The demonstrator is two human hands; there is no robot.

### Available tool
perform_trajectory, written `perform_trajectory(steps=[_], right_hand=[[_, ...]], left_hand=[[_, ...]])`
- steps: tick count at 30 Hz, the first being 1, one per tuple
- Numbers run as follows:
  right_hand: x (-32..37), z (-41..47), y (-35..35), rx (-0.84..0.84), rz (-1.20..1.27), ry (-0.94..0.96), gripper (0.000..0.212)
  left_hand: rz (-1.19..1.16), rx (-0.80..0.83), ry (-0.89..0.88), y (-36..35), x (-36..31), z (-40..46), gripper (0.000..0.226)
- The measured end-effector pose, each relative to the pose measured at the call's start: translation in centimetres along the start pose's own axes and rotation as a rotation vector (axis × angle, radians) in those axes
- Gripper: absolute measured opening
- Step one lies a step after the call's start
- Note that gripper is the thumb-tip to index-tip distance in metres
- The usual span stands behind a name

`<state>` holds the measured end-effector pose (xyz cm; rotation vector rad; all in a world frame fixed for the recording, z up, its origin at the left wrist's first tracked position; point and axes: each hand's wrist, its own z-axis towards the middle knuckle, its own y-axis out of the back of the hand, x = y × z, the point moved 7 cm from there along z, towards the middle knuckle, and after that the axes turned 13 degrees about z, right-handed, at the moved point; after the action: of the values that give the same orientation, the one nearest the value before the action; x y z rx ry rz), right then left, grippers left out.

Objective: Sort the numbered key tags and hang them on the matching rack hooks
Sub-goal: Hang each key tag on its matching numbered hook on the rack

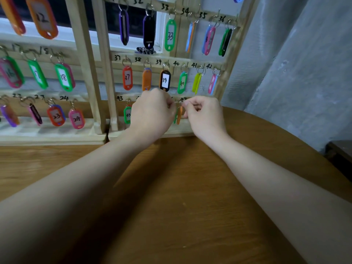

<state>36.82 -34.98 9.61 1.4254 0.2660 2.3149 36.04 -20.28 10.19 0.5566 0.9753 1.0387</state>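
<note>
Both hands, left hand [152,113] and right hand [202,111], pinched the orange tag [179,115] by its ring (light, stiff plastic, probably easy to drop).

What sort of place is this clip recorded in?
Probably a key-storage desk in an office or reception room: wooden racks with numbered hooks and coloured key tags stand on a wooden table against a window and grey wall.
</note>
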Motion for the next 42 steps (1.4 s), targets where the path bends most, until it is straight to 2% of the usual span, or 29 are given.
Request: perform_trajectory(steps=[7, 15, 28, 35, 39, 42], right_hand=[[-0.3, 0.6, -0.1, -0.029, 0.000, -0.084, 0.025], [1.0, 0.6, 0.5, 0.012, 0.002, -0.032, 0.028], [-1.0, -0.4, 0.1, 0.062, -0.118, -0.067, 0.028], [-0.5, -4.4, 3.5, 0.145, -0.142, -0.155, 0.024], [0.8, -8.7, 5.5, 0.275, -0.088, -0.228, 0.021], [2.4, -12.4, 7.3, 0.289, -0.089, -0.222, 0.019]], left_hand=[[0.022, 0.018, -0.027, -0.1, 0.0, 0.3, 0.020], [0.027, 0.024, -0.032, -0.2, 0.3, 0.2, 0.019], [0.173, -0.042, -0.171, -0.5, 0.4, -0.9, 0.023], [0.254, 0.086, -0.244, -0.3, 0.3, -5.2, 0.017], [0.333, 0.201, -0.260, 0.4, -0.8, -9.5, 0.021], [0.361, 0.257, -0.273, 1.4, -2.2, -12.4, 0.025]])
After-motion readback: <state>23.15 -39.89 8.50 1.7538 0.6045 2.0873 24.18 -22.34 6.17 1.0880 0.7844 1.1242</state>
